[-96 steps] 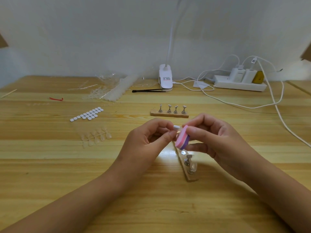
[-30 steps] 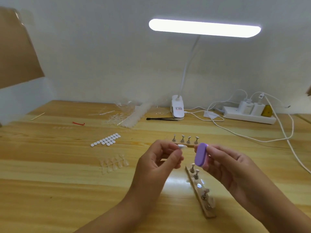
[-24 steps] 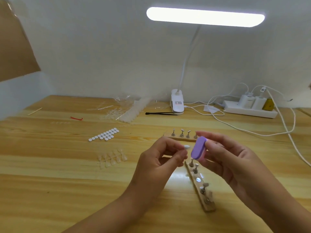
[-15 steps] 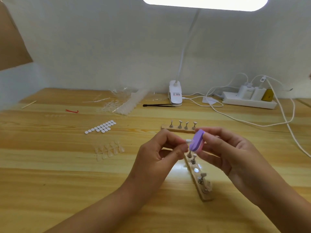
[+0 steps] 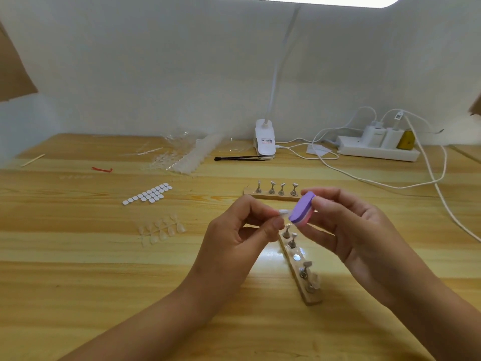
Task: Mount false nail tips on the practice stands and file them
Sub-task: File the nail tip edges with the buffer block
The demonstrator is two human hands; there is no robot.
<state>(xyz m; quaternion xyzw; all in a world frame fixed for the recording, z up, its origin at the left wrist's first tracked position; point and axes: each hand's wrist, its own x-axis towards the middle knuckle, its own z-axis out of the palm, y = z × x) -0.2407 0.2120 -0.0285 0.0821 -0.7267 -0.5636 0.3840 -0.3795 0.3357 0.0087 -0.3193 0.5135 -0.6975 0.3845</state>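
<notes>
1. the left hand hovers above the desk, its thumb and forefinger curled and pinching a small clear nail tip. the tip's free end points to the right.
2. the right hand grips a purple and pink buffer block between thumb and fingers. the block is tilted, purple face toward the camera, and its lower edge meets the nail tip; whether they truly touch is hard to tell.
3. just beneath the hands a wooden practice stand lies on the desk, running diagonally from under the fingers toward the camera. metal pegs stand along it, and a clear mounted tip sits on a peg near its close end.
4. a second practice stand lies crosswise just behind the hands, with four metal pegs in a row.
5. to the left, well apart from the hands, lie a cluster of white adhesive dots and, nearer the camera, a sprig of clear nail tips.
6. farther back are a crumpled plastic bag of tips, a red scrap and a wooden stick.
7. at the back edge stand a white lamp clamp with black tweezers just in front of it, and to the right a power strip with white cables trailing across the desk.
</notes>
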